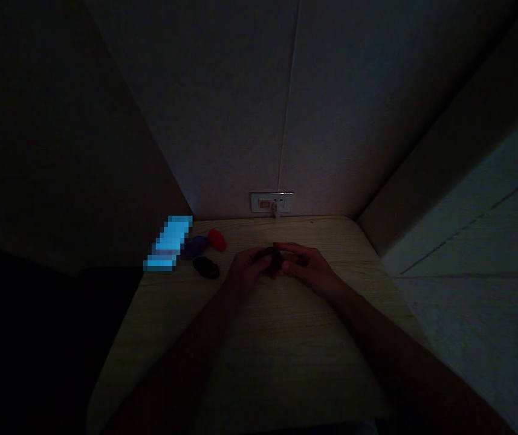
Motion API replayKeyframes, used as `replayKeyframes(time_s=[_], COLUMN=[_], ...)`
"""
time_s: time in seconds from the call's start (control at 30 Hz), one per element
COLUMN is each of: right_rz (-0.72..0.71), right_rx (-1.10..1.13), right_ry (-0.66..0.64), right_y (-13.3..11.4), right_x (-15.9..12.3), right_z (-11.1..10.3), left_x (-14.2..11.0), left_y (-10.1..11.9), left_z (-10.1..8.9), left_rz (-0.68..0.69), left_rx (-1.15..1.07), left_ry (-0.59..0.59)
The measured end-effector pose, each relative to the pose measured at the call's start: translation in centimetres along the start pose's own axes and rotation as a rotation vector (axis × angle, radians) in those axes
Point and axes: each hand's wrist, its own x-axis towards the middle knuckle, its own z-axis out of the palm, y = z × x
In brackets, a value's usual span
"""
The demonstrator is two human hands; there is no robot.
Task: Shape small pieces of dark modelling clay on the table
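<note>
In dim light, a small dark lump [274,261], reddish at its lower edge, sits between my two hands above the wooden table. My left hand [247,267] is closed around its left side, with the thumb lying across it. From the right, my right hand [310,266] curves its fingers and thumb to the lump's other edge, holding it there. What the lump is made of, I cannot make out. Left of my hands lie a red piece [217,240], a purple piece [196,246] and a black piece [206,267].
A glowing, pixelated blue rectangle [168,243] is at the far left corner of the wooden table [286,350]. Behind the table, a wall socket with a switch [265,203] has a plug [275,209] in it. Walls stand close behind and at the left.
</note>
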Motion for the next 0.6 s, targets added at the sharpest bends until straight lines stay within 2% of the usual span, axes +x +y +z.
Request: replayKeyframes(time_s=[0.13,0.27,0.43,0.6], right_rz=[0.021,-0.036,-0.170,-0.360], right_rx=[-0.054,-0.214,-0.446,-0.552], right_ry=[-0.052,0.049,0.142,0.177], right_y=[0.0,0.0,0.4,1.3], right_x=[-0.4,-0.4,-0.2,-0.2], right_z=[0.3,0.9,1.7,2.2], left_x=[0.0,0.3,0.4,-0.4], left_y=[-0.1,-0.8,-1.4,-0.7], left_z=[0.0,0.0,0.0,0.5], left_rz=[0.035,0.093,0.097,0.140], left_rx=[0.100,0.183,0.183,0.305], left_ry=[-0.013,0.032,0.026,-0.002])
